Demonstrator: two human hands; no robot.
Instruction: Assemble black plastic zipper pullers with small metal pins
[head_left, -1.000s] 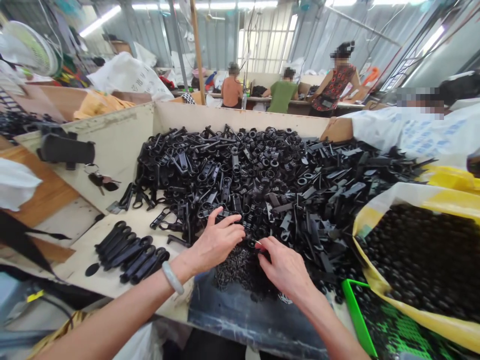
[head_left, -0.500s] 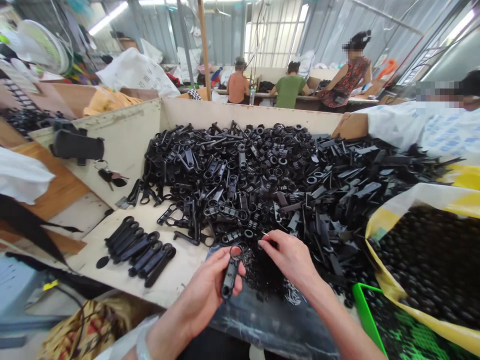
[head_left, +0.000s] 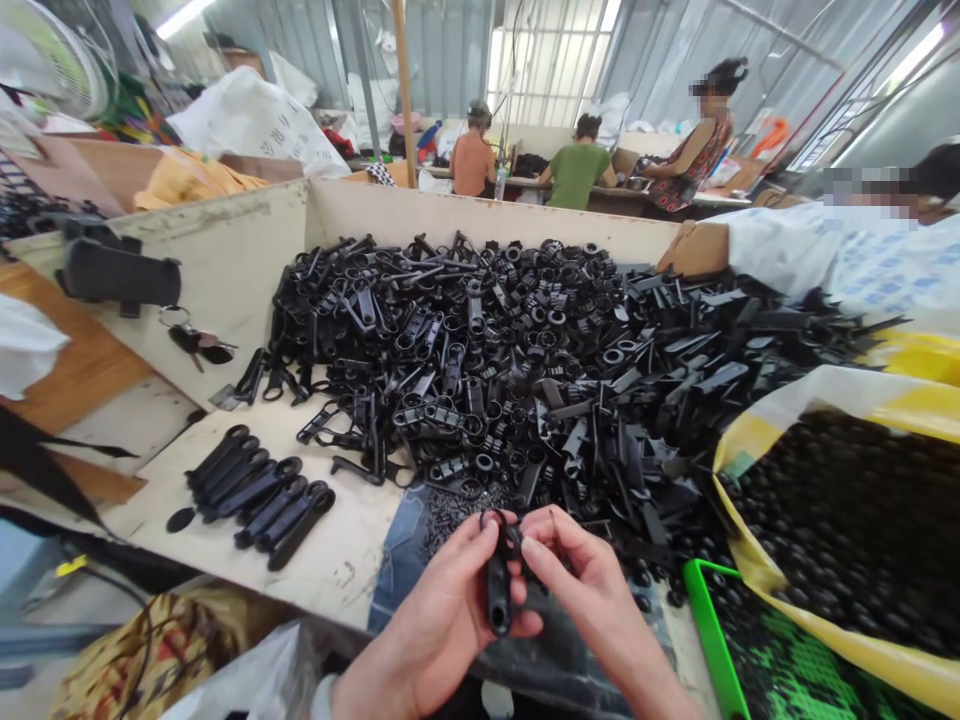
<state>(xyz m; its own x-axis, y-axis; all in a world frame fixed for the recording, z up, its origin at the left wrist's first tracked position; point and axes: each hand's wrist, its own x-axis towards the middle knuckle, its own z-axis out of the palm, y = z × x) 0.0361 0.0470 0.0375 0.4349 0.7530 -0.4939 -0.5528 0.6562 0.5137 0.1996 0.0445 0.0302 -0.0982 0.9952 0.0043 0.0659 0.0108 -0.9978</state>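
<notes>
My left hand (head_left: 450, 605) is closed around a black plastic handle (head_left: 498, 590), which has a ring at its upper end and a small hole at its lower end. Close against it on the right, my right hand (head_left: 577, 565) pinches a small black curved piece (head_left: 514, 540) at the ring end. The fingers partly cover this piece, so its full shape is hidden. Behind both hands lies a large heap of black plastic parts (head_left: 450, 360). Tiny dark bits (head_left: 457, 515) are scattered just beyond my left hand.
Several similar handles (head_left: 259, 500) lie in a row on the left of the pale board. A yellow-white sack of black round pieces (head_left: 847, 520) and a green tray (head_left: 709, 620) stand at right. Keys (head_left: 199, 345) hang on the left wall. Several people (head_left: 581, 165) sit or stand beyond.
My right hand has come from over the heap's near edge down to the handle in my left hand. The handle has turned from its ribbed side to a smoother one. The view has shifted slightly.
</notes>
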